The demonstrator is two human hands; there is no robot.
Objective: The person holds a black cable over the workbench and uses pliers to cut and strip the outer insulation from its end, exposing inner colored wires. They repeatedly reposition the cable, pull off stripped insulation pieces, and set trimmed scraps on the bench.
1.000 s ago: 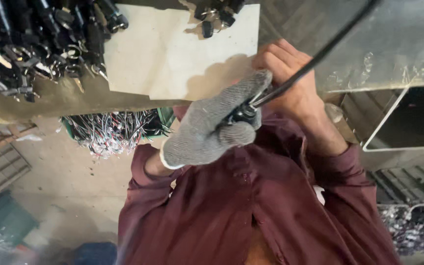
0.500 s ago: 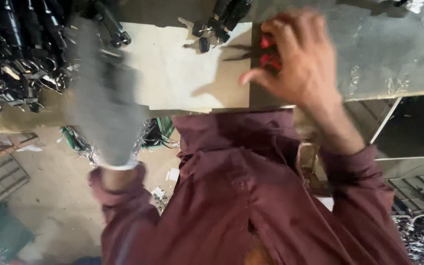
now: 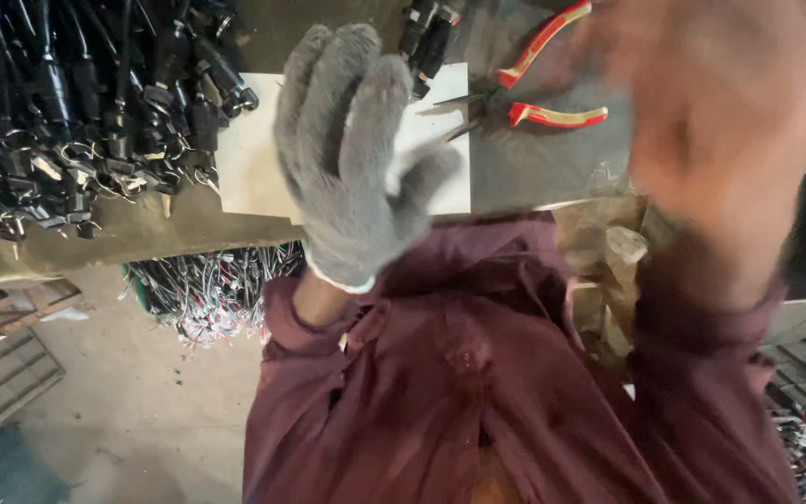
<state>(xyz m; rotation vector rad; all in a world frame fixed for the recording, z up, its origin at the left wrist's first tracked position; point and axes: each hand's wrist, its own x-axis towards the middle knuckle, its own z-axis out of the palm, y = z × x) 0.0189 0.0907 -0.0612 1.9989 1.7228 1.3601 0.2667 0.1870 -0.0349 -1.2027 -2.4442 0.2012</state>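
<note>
My left hand [image 3: 356, 159], in a grey knit glove, hovers above a white sheet [image 3: 244, 168] on the workbench. Its fingers are stretched out and apart, with nothing in them. My bare right hand [image 3: 720, 131] is raised at the upper right, close to the camera and heavily blurred; no object shows in it. Pliers with red handles [image 3: 538, 89] lie on the bench just left of that hand, apart from it. A few black connectors [image 3: 426, 42] lie at the sheet's far edge. My dark red shirt [image 3: 478, 392] fills the lower middle.
A big heap of black cable ends with metal clips [image 3: 76, 121] covers the left of the bench. Below the bench edge sits a bundle of thin wires [image 3: 207, 289] in a green bin. A grey crate [image 3: 2, 373] stands on the floor at left.
One second ago both hands gripped a black cable close to my chest. The cable is gone from view, and my hands have parted and moved out over the bench.
</note>
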